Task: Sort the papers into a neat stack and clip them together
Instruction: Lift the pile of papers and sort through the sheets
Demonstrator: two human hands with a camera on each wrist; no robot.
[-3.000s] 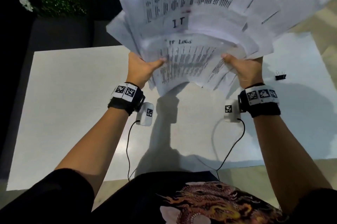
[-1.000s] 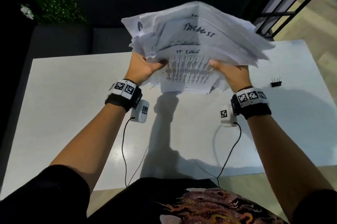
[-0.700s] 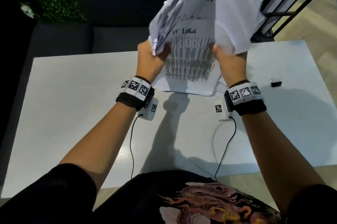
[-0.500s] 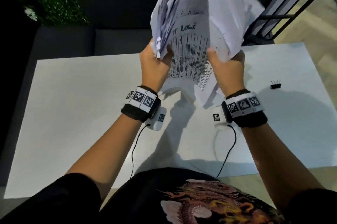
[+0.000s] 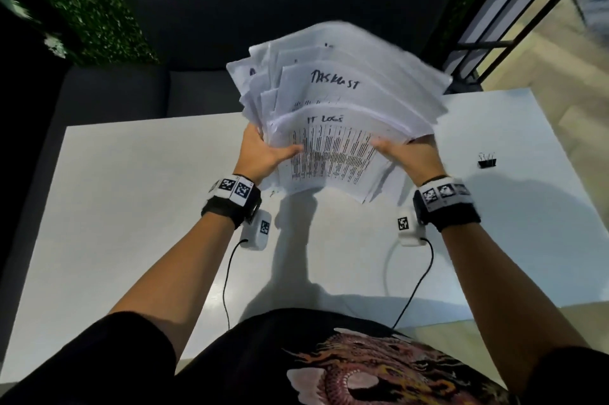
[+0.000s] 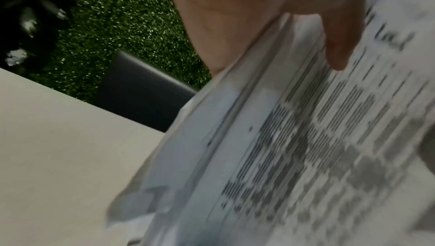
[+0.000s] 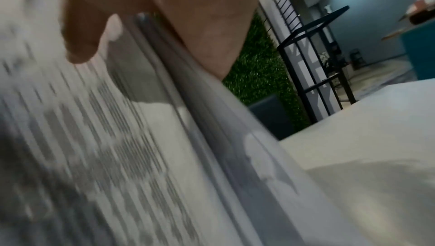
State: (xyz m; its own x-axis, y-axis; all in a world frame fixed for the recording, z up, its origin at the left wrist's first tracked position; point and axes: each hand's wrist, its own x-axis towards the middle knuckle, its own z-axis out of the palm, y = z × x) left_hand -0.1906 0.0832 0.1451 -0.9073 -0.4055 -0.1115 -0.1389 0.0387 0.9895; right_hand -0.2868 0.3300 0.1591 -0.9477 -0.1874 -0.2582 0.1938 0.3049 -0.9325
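Fanned, uneven sheaf of white printed papers held above white table, pinched by left hand and right hand; small black binder clip at three o'clock, nearer right hand.

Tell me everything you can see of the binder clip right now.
The binder clip is small and black, with thin wire handles standing up from its body. It sits alone on the white table, off to the right of the right hand and apart from the papers. Nothing touches it but the tabletop.
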